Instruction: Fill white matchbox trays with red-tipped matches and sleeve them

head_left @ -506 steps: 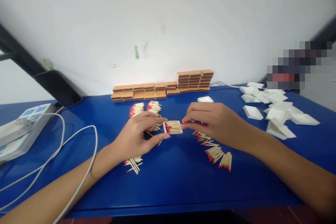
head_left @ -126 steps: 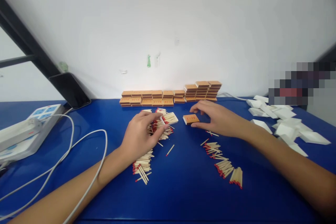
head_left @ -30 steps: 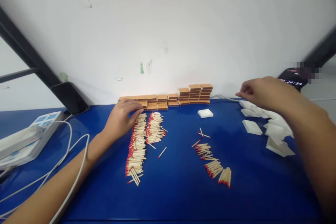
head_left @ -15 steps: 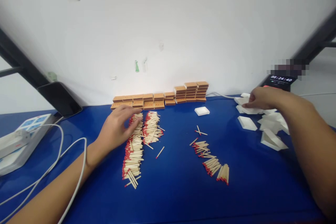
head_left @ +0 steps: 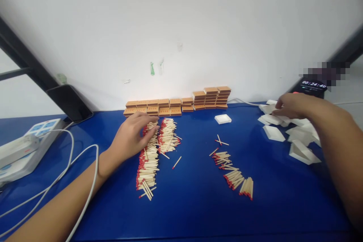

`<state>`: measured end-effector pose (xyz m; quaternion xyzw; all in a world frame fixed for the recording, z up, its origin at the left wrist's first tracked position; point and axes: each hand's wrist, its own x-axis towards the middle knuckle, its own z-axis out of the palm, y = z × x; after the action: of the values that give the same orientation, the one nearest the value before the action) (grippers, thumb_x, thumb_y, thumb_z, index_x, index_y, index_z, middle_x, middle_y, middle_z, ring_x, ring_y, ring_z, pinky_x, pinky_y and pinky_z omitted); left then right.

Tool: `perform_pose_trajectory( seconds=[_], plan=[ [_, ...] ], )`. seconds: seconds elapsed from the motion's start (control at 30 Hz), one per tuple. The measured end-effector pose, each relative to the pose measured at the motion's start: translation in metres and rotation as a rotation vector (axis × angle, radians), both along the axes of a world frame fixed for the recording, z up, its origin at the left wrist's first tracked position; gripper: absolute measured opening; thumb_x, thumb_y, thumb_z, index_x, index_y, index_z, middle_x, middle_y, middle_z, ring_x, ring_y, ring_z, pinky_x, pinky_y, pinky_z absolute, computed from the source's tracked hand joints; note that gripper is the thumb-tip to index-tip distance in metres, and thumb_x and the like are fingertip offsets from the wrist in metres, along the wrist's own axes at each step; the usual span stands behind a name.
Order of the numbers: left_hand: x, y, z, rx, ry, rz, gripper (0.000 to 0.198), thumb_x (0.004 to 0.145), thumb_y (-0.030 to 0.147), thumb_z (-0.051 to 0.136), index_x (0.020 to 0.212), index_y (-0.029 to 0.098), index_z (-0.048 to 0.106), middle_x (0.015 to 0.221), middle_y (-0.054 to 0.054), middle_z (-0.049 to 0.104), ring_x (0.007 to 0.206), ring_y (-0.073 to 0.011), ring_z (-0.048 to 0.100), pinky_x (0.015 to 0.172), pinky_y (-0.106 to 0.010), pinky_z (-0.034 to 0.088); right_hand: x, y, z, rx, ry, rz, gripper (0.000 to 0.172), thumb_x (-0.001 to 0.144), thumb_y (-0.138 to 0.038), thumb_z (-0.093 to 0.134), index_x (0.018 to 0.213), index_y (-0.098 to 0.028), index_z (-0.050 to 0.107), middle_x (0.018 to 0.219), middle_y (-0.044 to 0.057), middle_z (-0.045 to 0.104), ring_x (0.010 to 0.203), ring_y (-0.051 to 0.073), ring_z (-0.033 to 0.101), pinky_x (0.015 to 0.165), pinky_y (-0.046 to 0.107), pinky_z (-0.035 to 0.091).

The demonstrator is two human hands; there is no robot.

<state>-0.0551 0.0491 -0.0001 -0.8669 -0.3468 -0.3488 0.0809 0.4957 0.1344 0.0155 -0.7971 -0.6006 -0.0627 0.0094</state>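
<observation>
My left hand (head_left: 133, 132) lies over the upper part of the left row of red-tipped matches (head_left: 147, 166). Its thumb and fingers are apart, with matches showing between them. Beside it runs a shorter, thicker row of matches (head_left: 167, 136). At the right, my right hand (head_left: 292, 106) is down at a heap of white matchbox trays (head_left: 300, 134). Its fingers are bent and closed, the tips partly hidden, so what they grip cannot be made out. One white tray (head_left: 222, 119) stands alone near the middle. Small bunches of matches (head_left: 234, 177) lie in a curve in front of it.
Orange matchboxes (head_left: 211, 98) are stacked along the white wall. A dark phone (head_left: 70, 102) leans at the left, near a power strip (head_left: 31, 151) with white cables crossing my left forearm. A phone showing a timer (head_left: 313, 85) stands behind the trays. Loose matches (head_left: 176, 162) lie on the blue table.
The whole view has shifted slightly, so things sit a little further right. My right hand stays at the tray heap and my left hand over the matches. No match or tray has visibly moved.
</observation>
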Motion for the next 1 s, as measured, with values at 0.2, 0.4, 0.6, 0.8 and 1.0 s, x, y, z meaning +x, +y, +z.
perform_pose_trajectory(
  seconds=[0.2,0.4,0.6,0.8,1.0],
  plan=[
    [0.001,0.000,-0.001,-0.033,0.018,-0.001,0.025,0.103,0.033,0.063,0.119,0.017,0.073,0.107,-0.011,0.075,0.101,-0.0253,0.069,0.091,-0.043,0.058,-0.030,-0.010,0.016,-0.149,0.107,0.073,0.026,0.090,-0.033,0.073,0.092,-0.008,0.076,0.090,0.025,0.074,0.071,0.027,0.064,0.070,0.042,0.044],
    [0.000,0.001,-0.002,-0.039,0.020,-0.002,0.024,0.103,0.032,0.063,0.118,0.018,0.073,0.105,-0.010,0.075,0.101,-0.0251,0.069,0.090,-0.043,0.058,-0.099,-0.022,0.006,-0.152,0.254,0.580,0.028,0.088,-0.042,0.071,0.110,-0.025,0.073,0.105,0.007,0.074,0.088,0.021,0.066,0.079,0.031,0.048],
    [0.005,-0.003,-0.002,-0.061,0.002,-0.033,0.023,0.102,0.032,0.065,0.118,0.017,0.073,0.104,-0.010,0.075,0.099,-0.0243,0.068,0.087,-0.041,0.058,-0.144,-0.032,-0.014,-0.075,0.268,0.887,0.014,0.090,-0.027,0.056,0.083,-0.022,0.066,0.084,0.007,0.069,0.075,0.021,0.061,0.070,0.034,0.045],
    [0.023,-0.017,0.000,-0.089,0.029,-0.115,0.027,0.102,0.034,0.065,0.124,0.017,0.071,0.102,-0.010,0.077,0.100,-0.0261,0.068,0.086,-0.043,0.058,-0.201,-0.077,-0.004,-0.032,0.365,1.132,0.025,0.106,-0.029,0.040,0.104,-0.023,0.065,0.102,0.008,0.065,0.084,0.020,0.062,0.076,0.033,0.045],
    [0.028,-0.020,-0.003,-0.134,0.058,-0.179,0.026,0.103,0.030,0.065,0.126,0.019,0.069,0.108,-0.010,0.077,0.105,-0.0273,0.068,0.092,-0.046,0.058,-0.214,-0.086,-0.015,-0.020,0.277,1.132,0.033,0.101,-0.012,0.039,0.114,-0.024,0.066,0.111,0.008,0.068,0.077,0.017,0.063,0.070,0.032,0.043]
  ],
)
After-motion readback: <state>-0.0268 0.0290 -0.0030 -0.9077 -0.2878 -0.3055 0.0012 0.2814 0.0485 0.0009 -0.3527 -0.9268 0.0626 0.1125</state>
